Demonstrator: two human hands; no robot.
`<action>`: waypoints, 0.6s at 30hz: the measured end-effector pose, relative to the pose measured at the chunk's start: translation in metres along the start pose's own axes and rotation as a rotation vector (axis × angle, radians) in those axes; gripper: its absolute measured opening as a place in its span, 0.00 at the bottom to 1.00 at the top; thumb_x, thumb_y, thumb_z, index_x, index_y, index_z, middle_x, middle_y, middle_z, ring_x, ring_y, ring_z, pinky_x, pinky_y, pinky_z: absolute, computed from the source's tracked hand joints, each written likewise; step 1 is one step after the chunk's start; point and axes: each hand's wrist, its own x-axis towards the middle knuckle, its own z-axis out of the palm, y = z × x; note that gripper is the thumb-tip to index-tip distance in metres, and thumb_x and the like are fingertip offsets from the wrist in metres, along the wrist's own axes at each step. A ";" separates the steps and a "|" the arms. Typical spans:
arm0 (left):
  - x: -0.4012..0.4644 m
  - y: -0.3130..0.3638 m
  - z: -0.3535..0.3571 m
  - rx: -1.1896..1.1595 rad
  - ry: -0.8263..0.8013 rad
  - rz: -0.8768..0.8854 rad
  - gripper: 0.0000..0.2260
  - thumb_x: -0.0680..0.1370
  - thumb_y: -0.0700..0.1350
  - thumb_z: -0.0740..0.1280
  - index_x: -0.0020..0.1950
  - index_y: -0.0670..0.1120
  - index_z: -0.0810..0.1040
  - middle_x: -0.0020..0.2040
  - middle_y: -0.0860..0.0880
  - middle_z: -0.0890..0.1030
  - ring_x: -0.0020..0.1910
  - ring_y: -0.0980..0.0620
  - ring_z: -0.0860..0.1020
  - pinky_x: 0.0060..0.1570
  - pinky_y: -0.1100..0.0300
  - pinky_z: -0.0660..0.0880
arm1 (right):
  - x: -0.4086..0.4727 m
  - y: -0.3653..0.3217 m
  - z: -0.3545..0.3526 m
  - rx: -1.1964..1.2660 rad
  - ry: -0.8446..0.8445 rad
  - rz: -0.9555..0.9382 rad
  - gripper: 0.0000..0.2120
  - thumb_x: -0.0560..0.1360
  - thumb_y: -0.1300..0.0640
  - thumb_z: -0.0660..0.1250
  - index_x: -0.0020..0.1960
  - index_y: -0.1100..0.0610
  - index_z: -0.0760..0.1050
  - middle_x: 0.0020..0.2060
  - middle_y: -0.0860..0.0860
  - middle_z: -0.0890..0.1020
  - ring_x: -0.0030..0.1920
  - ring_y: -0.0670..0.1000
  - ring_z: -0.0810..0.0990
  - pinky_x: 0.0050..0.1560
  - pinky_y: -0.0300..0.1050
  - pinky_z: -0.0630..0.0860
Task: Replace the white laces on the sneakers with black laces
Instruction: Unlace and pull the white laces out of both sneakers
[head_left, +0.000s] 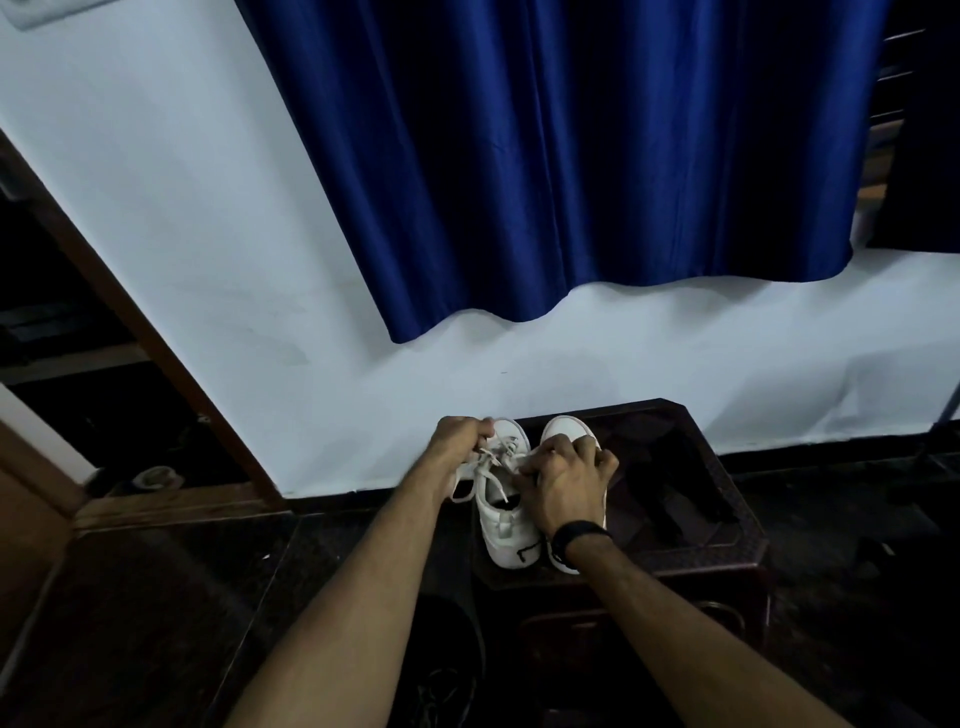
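Observation:
Two white sneakers stand side by side on a dark wooden stool (727, 551), toes toward the wall. The left sneaker (504, 525) still carries its white lace (493, 460), partly loosened. My left hand (460, 439) grips the lace at the shoe's left side. My right hand (563, 480) lies over the gap between the shoes with fingers curled, pinching the lace on the other side. The right sneaker (566, 431) is mostly hidden under that hand. A dark strip, possibly a black lace (670, 499), lies on the stool's right part.
A white wall with a blue curtain (571, 156) rises just behind the stool. A brown door frame (156, 353) slants at the left. The floor is dark, with a dark round object (447, 654) and tangled cords below the stool's front left.

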 end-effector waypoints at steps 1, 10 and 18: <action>-0.001 -0.001 -0.002 -0.029 -0.011 0.002 0.03 0.75 0.41 0.70 0.41 0.44 0.80 0.33 0.49 0.77 0.32 0.54 0.72 0.33 0.63 0.65 | -0.001 0.000 0.000 0.006 0.000 -0.005 0.14 0.67 0.35 0.67 0.42 0.42 0.83 0.47 0.43 0.80 0.53 0.54 0.72 0.54 0.53 0.58; 0.004 0.000 0.004 0.405 0.088 0.281 0.11 0.66 0.40 0.78 0.46 0.46 0.82 0.42 0.52 0.78 0.43 0.54 0.77 0.44 0.63 0.73 | 0.001 0.002 0.000 0.039 -0.038 0.007 0.14 0.72 0.41 0.59 0.46 0.46 0.80 0.48 0.45 0.82 0.55 0.54 0.72 0.55 0.54 0.59; -0.012 -0.031 0.014 1.154 0.143 0.722 0.09 0.70 0.44 0.68 0.47 0.49 0.85 0.48 0.47 0.80 0.53 0.45 0.75 0.52 0.54 0.70 | 0.006 0.007 -0.011 0.209 -0.067 0.065 0.19 0.70 0.46 0.53 0.38 0.52 0.81 0.44 0.49 0.82 0.54 0.56 0.73 0.55 0.53 0.58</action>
